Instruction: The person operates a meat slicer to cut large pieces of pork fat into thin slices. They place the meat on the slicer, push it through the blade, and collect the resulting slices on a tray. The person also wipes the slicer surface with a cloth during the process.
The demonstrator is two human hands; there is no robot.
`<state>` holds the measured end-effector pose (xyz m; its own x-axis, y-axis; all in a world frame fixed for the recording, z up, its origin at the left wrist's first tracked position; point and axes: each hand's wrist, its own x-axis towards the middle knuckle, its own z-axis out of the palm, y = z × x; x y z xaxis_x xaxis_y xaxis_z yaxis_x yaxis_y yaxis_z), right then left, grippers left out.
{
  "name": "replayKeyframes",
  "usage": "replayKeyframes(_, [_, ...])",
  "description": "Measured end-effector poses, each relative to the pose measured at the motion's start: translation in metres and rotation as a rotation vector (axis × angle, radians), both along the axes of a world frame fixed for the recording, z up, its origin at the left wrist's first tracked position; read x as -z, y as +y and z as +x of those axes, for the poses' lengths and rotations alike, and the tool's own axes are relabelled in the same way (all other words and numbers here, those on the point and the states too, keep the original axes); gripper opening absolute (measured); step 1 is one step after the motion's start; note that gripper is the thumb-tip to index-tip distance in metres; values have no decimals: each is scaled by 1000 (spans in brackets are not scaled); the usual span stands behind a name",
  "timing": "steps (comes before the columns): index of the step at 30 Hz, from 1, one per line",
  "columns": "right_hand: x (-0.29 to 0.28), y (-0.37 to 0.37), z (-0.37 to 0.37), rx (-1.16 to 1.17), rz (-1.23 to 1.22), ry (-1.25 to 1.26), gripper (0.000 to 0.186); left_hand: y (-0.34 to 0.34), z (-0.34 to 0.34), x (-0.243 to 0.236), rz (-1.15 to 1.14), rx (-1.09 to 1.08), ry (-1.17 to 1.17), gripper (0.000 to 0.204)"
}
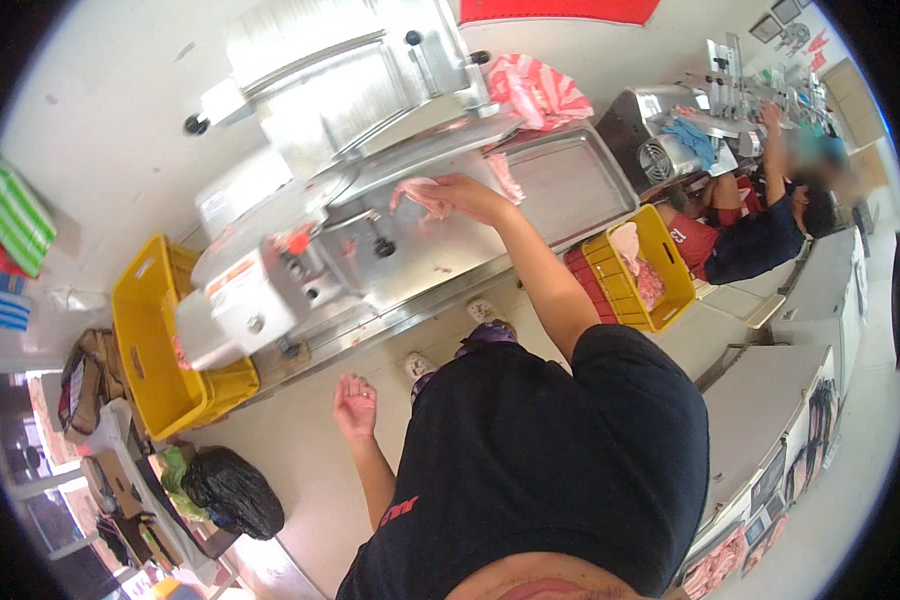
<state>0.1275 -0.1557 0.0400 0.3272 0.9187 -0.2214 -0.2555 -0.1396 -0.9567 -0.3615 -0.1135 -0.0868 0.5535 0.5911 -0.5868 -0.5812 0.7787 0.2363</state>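
My right hand (475, 198) reaches over a metal meat slicer (260, 290) with its fingers closed on a thin pink slice of meat (422, 198). Below the slice lies the machine's flat steel base, with a black knob (383, 247) and small scraps of meat on it. My left hand (355, 404) is held low in front of the slicer's near edge, apart from it. Its fingers curl loosely, palm upward, and it carries nothing. Another piece of meat (506, 178) lies at the near edge of a shallow steel tray (578, 185), right of my right hand.
A yellow crate (155, 350) stands left of the slicer. Another yellow crate (660, 215) with meat in it sits to the right. A red-and-white striped bag (535, 92) lies behind the tray. Far right, a person (755, 240) reaches toward another machine. A black bag (232, 492) sits at lower left.
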Motion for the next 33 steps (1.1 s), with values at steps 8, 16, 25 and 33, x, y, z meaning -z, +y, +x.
replayKeyframes(8, [-13, -162, 134, 297, -216, -204, 36, -76, 10, 157, -223, -242, 281, 12])
replayKeyframes(16, [-117, -202, 278, 467, 201, -205, 34, -158, 83, 173, 23, 435, 844, 33])
replayKeyframes(25, [-138, -211, 307, 224, 415, 240, 33, -113, 174, 70, 795, 1046, 893, 24])
replayKeyframes(33, [-140, -218, 259, 151, 440, 273, 36, -90, 321, -131, 1065, 1180, 554, 19])
